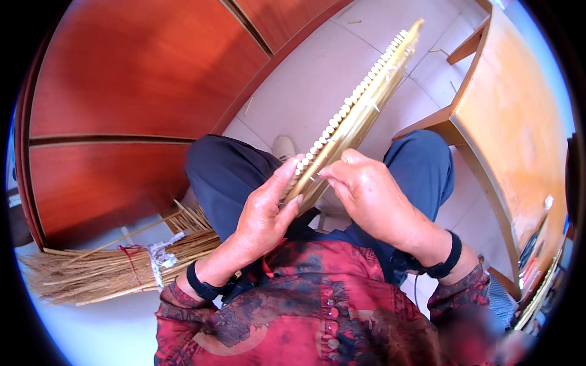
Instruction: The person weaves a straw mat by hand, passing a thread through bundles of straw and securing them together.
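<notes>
Both hands' fingers pinch the straw panel's near end.

Matt straw mat; glossy red wooden cabinet.

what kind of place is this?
Likely a room in a home used for hand craft: pale tiled floor, red-brown wooden cabinet, wooden table. A tied straw bundle lies on the floor; both hands work a panel of bound stalks.
</notes>
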`<state>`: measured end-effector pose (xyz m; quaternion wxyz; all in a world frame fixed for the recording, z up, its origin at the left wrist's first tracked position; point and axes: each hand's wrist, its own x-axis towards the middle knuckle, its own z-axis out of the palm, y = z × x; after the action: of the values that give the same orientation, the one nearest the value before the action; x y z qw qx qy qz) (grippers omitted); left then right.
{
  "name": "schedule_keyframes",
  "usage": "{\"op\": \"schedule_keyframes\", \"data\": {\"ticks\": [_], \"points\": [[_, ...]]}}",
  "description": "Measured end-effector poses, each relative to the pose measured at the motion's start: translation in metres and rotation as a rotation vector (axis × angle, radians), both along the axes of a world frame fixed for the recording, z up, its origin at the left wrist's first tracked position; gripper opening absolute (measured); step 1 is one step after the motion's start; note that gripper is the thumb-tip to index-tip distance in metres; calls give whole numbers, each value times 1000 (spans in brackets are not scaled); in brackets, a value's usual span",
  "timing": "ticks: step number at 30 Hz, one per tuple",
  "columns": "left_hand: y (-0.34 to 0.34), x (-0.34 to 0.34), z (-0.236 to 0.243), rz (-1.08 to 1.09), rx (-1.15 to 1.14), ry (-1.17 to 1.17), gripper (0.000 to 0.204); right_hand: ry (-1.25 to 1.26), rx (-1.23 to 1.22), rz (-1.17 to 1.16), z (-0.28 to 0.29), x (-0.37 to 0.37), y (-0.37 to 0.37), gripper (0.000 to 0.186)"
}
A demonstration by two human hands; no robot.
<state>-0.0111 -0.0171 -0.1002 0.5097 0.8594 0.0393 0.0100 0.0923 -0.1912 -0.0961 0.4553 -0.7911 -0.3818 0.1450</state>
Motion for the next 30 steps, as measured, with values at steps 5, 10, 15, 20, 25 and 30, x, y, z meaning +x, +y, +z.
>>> {"op": "schedule_keyframes", "data": {"ticks": [5, 10, 15, 20, 25, 30], "points": [[-11, -7, -1, -70, 41, -104, 60, 61, -8, -70, 4, -25, -15, 19], [-19, -9, -6, -93, -14, -167, 59, 111, -13, -92, 6, -31, -24, 25], [-23, -14, -7, -89, -3, -159, 59, 81, -30, -97, 6, -34, -26, 21], [-22, -14, -7, -103, 18, -156, 60, 54, -4, -121, 5, -36, -25, 17], [-17, -10, -9, -117, -2, -163, 60, 5, -11, -71, 7, -29, -22, 18], [-11, -2, -2, -67, -3, -63, 54, -116, -147, -22, 12, -13, -25, 18]]}}
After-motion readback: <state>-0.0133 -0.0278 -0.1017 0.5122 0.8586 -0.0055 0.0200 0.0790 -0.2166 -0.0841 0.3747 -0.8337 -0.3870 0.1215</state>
